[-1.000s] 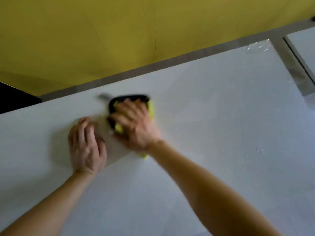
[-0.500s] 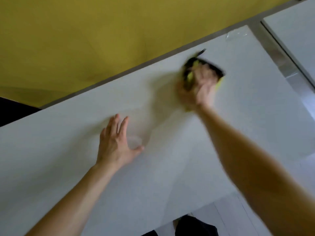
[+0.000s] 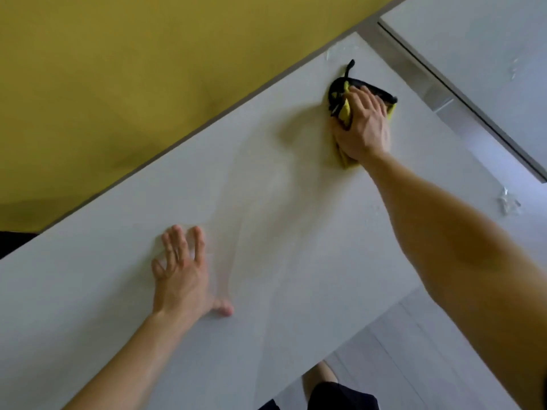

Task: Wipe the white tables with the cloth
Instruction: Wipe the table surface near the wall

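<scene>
A yellow cloth with a black edge lies on the white table near its far right corner. My right hand presses down on the cloth, fingers laid over it and the thumb curled at its left side; most of the cloth is hidden under the hand. My left hand rests flat on the table at the lower left, fingers spread, holding nothing. A faint damp streak runs across the table between the two hands.
A yellow wall runs along the table's far edge. A second white table stands at the upper right beyond a grey gap. Small clear scraps lie at the right. Pale floor and my leg show below.
My right hand has swept the cloth from beside the left hand to the table's far right corner. The left hand stayed on the table and spread its fingers flat.
</scene>
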### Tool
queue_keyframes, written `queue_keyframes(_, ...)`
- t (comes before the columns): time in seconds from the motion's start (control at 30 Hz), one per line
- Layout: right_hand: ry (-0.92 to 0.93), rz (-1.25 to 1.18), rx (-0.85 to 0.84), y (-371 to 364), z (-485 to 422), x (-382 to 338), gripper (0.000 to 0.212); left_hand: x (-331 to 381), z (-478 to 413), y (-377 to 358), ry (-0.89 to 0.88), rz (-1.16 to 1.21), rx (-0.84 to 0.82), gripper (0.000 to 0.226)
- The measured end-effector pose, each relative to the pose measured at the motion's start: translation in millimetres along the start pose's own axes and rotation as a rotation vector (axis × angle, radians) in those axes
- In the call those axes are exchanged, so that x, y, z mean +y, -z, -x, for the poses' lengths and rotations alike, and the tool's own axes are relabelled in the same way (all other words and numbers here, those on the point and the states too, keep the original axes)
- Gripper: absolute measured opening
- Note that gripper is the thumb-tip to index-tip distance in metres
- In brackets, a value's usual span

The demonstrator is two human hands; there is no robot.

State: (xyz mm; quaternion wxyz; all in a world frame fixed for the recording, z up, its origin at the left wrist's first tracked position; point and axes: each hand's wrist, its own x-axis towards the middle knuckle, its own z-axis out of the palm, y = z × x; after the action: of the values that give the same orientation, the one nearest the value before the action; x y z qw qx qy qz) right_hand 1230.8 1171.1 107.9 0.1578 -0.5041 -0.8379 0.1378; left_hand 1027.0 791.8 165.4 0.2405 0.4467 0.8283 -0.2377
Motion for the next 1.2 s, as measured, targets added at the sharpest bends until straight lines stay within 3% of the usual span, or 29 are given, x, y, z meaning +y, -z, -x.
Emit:
queue_keyframes(0.07, -0.176, -0.034, 0.090, -16, 29, -45, 0.062, 0, 2, 2, 0.002, 0.009, -0.013, 0.191)
queue_keyframes(0.13, -0.081, -0.126, 0.079, -37, 92, -100, 0.061, 1, 2, 5, 0.017, -0.003, -0.023, 0.193)
queue_keyframes(0.23, 0.507, -0.206, -0.223, -44, 196, -157, 0.054, 5, 3, 10, 0.029, -0.038, -0.046, 0.191)
queue_keyframes(0.3, 0.921, -0.243, -0.443, -34, 219, -150, 0.050, 6, 5, 11, 0.042, -0.050, -0.050, 0.189)
queue_keyframes(0.37, 1.098, -0.253, -0.475, -25, 184, -113, 0.049, 5, 6, 14, 0.038, -0.070, -0.066, 0.187)
queue_keyframes(0.43, 0.888, -0.179, -0.314, -22, 112, -58, 0.052, 4, 1, 27, 0.034, -0.094, -0.075, 0.174)
queue_keyframes(0.53, 0.202, -0.057, -0.022, -4, 3, 21, 0.062, 6, -16, 53, -0.026, -0.076, 0.040, 0.126)
queue_keyframes(0.57, -0.012, -0.043, 0.025, -1, -16, 35, 0.064, 9, -23, 64, -0.060, -0.063, 0.089, 0.120)
queue_keyframes(0.63, -0.309, -0.019, 0.101, -3, -20, 17, 0.061, 24, -47, 87, -0.114, 0.007, 0.142, 0.128)
queue_keyframes(0.67, -0.329, -0.006, 0.143, -6, -8, -5, 0.059, 35, -61, 99, -0.122, 0.051, 0.146, 0.137)
queue_keyframes(0.73, -0.027, -0.043, 0.088, -14, 36, -50, 0.055, 60, -90, 124, -0.120, 0.115, 0.131, 0.151)
queue_keyframes(0.83, 0.768, -0.089, -0.283, -15, 94, -62, 0.055, 89, -127, 147, -0.169, 0.066, 0.121, 0.157)
queue_keyframes(0.87, 0.942, -0.134, -0.376, -11, 87, -49, 0.056, 93, -136, 149, -0.180, 0.049, 0.102, 0.164)
queue_keyframes(0.93, 1.037, -0.164, -0.378, -8, 42, -14, 0.054, 94, -145, 151, -0.184, 0.015, 0.058, 0.179)
queue_keyframes(1.0, 0.718, -0.114, -0.160, -8, -24, 24, 0.052, 92, -147, 152, -0.179, -0.018, 0.040, 0.182)
queue_keyframes(1.13, -0.244, -0.026, 0.179, -8, -108, 32, 0.055, 94, -147, 153, -0.167, -0.037, 0.027, 0.184)
queue_keyframes(1.17, -0.324, -0.049, 0.201, -15, -106, 7, 0.055, 95, -148, 154, -0.167, -0.041, 0.017, 0.185)
queue_keyframes(1.2, -0.260, -0.084, 0.178, -24, -93, -22, 0.057, 94, -147, 154, -0.172, -0.048, 0.009, 0.185)
